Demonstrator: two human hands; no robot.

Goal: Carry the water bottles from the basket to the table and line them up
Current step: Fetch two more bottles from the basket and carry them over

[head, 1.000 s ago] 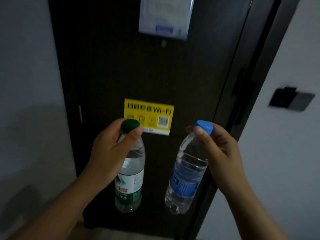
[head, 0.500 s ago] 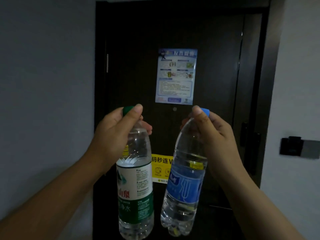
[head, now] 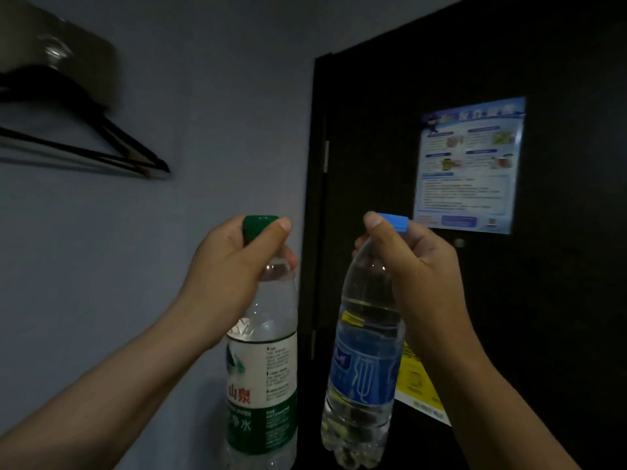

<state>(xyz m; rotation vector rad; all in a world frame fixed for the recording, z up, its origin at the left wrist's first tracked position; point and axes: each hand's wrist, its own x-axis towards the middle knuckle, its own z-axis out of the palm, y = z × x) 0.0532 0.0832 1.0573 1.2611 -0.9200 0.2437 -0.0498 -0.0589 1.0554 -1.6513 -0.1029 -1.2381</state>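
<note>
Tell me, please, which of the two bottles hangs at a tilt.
The blue-capped bottle in the right hand: its base leans toward the other, while the green-capped bottle in the left hand hangs nearly straight.

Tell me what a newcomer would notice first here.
In the centre, the left hand grips the green-capped bottle near its cap, and the right hand grips the blue-capped bottle. Behind them on the right, a blue poster is on the dark door; black hangers are at upper left.
</note>
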